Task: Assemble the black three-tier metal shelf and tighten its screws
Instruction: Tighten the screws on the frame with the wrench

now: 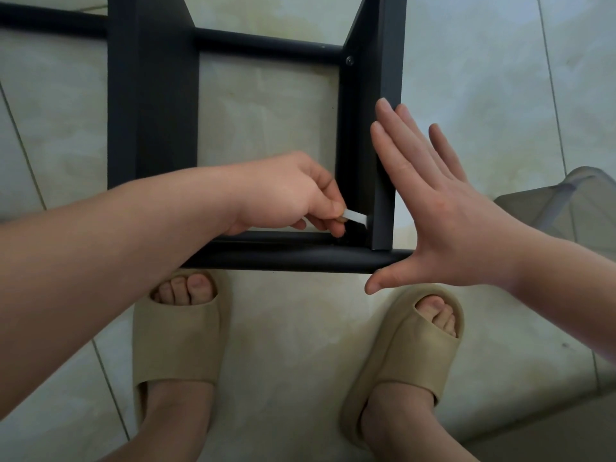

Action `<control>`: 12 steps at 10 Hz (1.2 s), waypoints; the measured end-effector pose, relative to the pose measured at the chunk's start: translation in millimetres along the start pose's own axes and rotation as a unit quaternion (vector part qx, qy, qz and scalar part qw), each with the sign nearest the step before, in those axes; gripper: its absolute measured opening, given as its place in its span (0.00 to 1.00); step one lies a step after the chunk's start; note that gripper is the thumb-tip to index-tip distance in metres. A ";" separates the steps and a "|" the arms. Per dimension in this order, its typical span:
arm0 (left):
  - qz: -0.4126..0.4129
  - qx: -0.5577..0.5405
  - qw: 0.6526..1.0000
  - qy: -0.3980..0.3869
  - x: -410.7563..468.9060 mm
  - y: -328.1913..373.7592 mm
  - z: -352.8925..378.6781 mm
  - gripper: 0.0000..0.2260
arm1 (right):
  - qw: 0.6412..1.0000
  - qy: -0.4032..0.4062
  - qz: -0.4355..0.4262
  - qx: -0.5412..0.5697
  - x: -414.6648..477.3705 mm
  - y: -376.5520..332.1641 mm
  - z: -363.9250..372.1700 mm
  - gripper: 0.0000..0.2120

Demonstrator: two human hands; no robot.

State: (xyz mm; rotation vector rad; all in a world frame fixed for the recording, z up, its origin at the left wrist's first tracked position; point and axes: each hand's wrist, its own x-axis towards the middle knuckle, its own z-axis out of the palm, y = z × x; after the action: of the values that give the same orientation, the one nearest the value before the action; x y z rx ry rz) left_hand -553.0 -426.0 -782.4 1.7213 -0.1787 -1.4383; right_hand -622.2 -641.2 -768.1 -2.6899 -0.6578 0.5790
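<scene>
The black shelf frame [363, 128] lies on the tiled floor [300, 345], its long axis running from 6 toward 12 o'clock, rails crossing it. A screw [349, 60] already sits at the far joint, so assembly looks well along; the near corner probably remains. There the left hand [286, 195] pinches a small pale wrench [355, 216] between its fingers. The right hand [443, 208], fingers straight and slightly spread, presses flat against the upright at 3 o'clock.

shelf frame [153, 95] cropped at top, tool [356, 217] tip hidden
</scene>
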 end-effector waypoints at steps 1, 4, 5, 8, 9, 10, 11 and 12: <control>0.014 0.012 1.000 0.001 -2.0 -1.2 2.7 0.08 | 1.000 0.001 0.001 -0.001 -0.6 -0.2 0.0 0.67; 0.030 0.041 0.999 0.000 -2.3 -6.0 9.2 0.08 | 1.000 -0.003 0.004 -0.001 -0.2 -0.3 -0.3 0.68; 0.026 0.069 0.997 -0.009 -0.2 -8.7 12.5 0.08 | 1.000 -0.002 0.004 0.000 -0.1 -0.4 -0.1 0.68; 0.048 0.121 0.991 -0.002 2.2 -0.8 -6.7 0.05 | 1.000 -0.001 0.004 -0.001 -0.1 0.0 -0.4 0.68; 0.066 0.166 0.983 0.040 3.9 2.1 -12.6 0.06 | 1.000 -0.003 0.004 0.000 0.3 -0.4 -0.9 0.68; 0.084 0.179 0.979 0.052 4.9 5.0 -13.9 0.08 | 1.000 -0.008 0.005 -0.002 0.1 -0.7 -1.4 0.68; 0.086 0.110 0.989 0.058 6.7 5.4 -9.3 0.09 | 1.000 -0.010 0.006 -0.003 0.1 -1.1 -1.7 0.69; 0.049 -0.012 0.997 0.058 7.7 6.4 -1.4 0.09 | 1.000 -0.010 0.006 0.001 0.2 -1.0 -1.9 0.68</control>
State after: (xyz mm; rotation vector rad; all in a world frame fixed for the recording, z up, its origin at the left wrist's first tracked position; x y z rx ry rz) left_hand -546.8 -433.8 -783.8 1.7461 -0.1792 -1.2614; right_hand -621.6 -640.6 -766.1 -2.6922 -0.6464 0.6092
